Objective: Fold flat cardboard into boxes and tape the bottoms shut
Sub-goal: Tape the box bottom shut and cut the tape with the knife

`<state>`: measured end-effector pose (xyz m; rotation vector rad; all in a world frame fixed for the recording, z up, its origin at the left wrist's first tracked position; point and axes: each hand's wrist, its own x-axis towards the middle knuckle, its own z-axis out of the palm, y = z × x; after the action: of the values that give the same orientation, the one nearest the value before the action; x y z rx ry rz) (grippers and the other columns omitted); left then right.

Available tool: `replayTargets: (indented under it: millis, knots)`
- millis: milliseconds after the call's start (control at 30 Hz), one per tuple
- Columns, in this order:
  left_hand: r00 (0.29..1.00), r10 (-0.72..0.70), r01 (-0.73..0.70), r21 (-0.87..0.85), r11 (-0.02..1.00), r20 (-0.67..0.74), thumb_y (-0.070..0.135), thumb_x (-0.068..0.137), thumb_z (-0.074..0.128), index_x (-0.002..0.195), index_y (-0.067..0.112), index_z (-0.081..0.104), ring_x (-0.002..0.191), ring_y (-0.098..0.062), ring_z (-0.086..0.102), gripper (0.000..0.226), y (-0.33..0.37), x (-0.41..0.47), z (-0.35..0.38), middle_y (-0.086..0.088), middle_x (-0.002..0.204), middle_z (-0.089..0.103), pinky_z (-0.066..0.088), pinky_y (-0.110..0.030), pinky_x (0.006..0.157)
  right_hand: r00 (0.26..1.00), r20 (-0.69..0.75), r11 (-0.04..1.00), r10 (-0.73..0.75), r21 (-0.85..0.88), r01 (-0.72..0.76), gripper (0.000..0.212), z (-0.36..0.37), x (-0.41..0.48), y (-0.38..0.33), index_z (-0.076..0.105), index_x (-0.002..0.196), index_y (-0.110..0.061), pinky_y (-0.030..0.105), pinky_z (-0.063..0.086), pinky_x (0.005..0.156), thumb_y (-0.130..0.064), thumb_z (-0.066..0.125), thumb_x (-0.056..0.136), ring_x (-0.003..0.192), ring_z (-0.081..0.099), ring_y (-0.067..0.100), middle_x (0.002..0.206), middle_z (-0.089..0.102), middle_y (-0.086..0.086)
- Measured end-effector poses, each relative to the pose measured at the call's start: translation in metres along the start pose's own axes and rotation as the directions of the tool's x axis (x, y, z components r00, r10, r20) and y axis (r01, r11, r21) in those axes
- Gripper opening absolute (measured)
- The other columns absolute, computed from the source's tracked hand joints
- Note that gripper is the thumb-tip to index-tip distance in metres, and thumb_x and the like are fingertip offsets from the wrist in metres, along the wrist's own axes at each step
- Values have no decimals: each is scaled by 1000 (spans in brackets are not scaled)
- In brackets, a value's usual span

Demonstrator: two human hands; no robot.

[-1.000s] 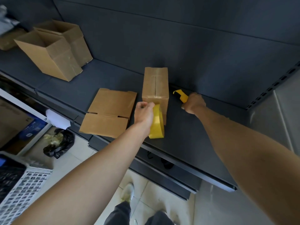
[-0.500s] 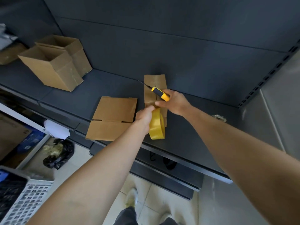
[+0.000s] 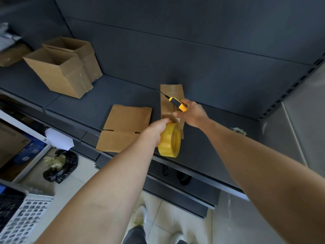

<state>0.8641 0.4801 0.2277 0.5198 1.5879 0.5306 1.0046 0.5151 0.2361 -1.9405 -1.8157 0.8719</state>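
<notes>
A small folded cardboard box [image 3: 171,95] stands on the dark shelf [image 3: 123,95] with its taped bottom facing up. My left hand [image 3: 158,128] grips a yellow tape roll [image 3: 169,140] at the box's near edge, with clear tape running up onto the box. My right hand [image 3: 191,113] holds a yellow-and-black utility knife [image 3: 176,103] over the box, its thin blade pointing up and left. A flat cardboard blank [image 3: 125,128] lies on the shelf just left of the box.
Two open folded boxes [image 3: 61,71] stand at the shelf's back left. A crumpled tape scrap [image 3: 238,130] lies on the shelf at right. Below left are a black bag [image 3: 60,166], a white crate [image 3: 19,215] and a tiled floor with my shoes.
My right hand picked the knife up from the shelf behind the box and brought it over the box top. The left hand kept hold of the tape roll at the box's near edge.
</notes>
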Motion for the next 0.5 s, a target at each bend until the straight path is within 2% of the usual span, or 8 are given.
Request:
replayTargets:
  millis: [33,67,133,200,267,400,500]
  knots:
    - [1000,-4,4,2,1000,8,41,85,66,94,12,64,79,-25,66,30,-2,2,-2,-10,86,68,55,-37,77,1000,3,1000,1,-5,-1,56,1,0,0,46,134,-32,32,48,74,-46,66,84,90,57,17,97,57,-4]
    - [1000,-4,4,11,1000,14,37,88,63,95,10,66,72,-23,67,28,-4,5,-3,-10,81,69,57,-34,72,1000,6,1000,-2,-10,2,54,1,0,0,48,132,-32,32,47,72,-46,66,83,89,57,18,95,57,-4]
    - [999,-5,4,23,1000,32,29,92,59,85,6,66,51,-17,65,25,-10,9,-2,-9,62,67,53,-24,47,1000,10,1000,-11,-16,11,54,0,1,0,48,132,-32,32,47,71,-46,67,83,89,58,19,94,58,-3]
    - [999,6,-6,10,1000,53,27,91,62,78,6,65,38,-14,61,24,-12,10,0,-7,47,64,45,-20,35,1000,3,1000,-6,-7,6,57,0,2,1,47,134,-33,33,49,74,-46,67,82,92,58,19,98,59,-3]
    - [996,-6,5,18,1000,87,28,88,65,81,7,66,40,-14,63,22,-11,14,0,-7,49,65,48,-22,39,1000,-3,1000,-4,0,4,60,1,2,2,44,136,-33,34,51,77,-46,67,82,92,57,18,100,58,-3]
    - [959,-59,78,-59,995,278,19,79,71,97,4,66,60,-26,70,23,-2,11,-1,-15,72,71,57,-36,59,1000,-24,1000,-18,-2,18,58,3,3,4,46,133,-32,35,50,78,-46,69,82,91,55,17,98,55,-5]
    - [953,-66,96,-89,991,295,16,80,70,103,3,65,63,-26,69,27,-12,11,1,-15,76,70,58,-37,65,1000,-4,1000,-23,10,23,55,2,5,5,48,132,-33,36,51,78,-46,69,82,94,58,19,102,60,-2]
